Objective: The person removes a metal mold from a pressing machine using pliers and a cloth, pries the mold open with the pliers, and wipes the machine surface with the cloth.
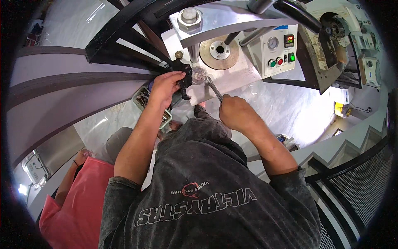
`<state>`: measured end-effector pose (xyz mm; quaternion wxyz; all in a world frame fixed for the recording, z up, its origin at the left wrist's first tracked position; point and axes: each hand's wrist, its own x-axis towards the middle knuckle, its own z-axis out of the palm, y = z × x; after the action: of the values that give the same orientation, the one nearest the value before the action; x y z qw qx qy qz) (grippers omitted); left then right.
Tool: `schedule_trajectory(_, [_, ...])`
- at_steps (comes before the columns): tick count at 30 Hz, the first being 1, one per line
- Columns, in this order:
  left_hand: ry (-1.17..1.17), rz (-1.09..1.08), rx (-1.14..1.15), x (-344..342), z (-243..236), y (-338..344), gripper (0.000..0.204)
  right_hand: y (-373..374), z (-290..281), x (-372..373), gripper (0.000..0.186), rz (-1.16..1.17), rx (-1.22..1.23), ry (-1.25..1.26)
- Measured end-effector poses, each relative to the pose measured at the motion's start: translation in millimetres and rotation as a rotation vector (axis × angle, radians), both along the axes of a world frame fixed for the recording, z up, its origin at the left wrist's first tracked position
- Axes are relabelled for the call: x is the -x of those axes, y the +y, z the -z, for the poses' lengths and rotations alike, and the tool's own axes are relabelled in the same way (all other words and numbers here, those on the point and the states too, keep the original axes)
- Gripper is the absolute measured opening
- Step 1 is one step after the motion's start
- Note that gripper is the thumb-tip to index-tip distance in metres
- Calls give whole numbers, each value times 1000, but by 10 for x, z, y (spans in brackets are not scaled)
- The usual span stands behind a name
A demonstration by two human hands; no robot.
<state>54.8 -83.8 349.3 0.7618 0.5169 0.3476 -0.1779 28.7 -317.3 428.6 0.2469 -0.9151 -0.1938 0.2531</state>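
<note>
My left hand [165, 88] pinches an irregular black part [186, 83] at the front left edge of the machine's pale metal table [248, 74]. My right hand [234, 110] is closed round the handle of a slim grey metal tool [214, 89], whose bent tip points up and left. That tip reaches a small round shiny piece [199, 75] on the table, just right of the black part; whether they touch I cannot tell. Behind it lies a round metal disc [206, 58] with a dark hole in its middle.
A thick metal plate with a large bolt [190, 16] hangs over the table. To the right stands a control box [274, 50] with gauge, buttons and lit display. Left, below my forearm, is a green-rimmed basket [166, 120] of small items. A person in a pink shirt [83, 203] is close at left.
</note>
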Motion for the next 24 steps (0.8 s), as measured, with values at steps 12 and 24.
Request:
schedule_trajectory(12, [-339, 248, -864, 46, 41, 9, 19, 15, -108, -38, 16, 20, 40, -29])
schedule_trajectory(24, [-210, 216, -748, 44, 90, -5, 24, 18, -52, -67, 35, 31, 66, 19])
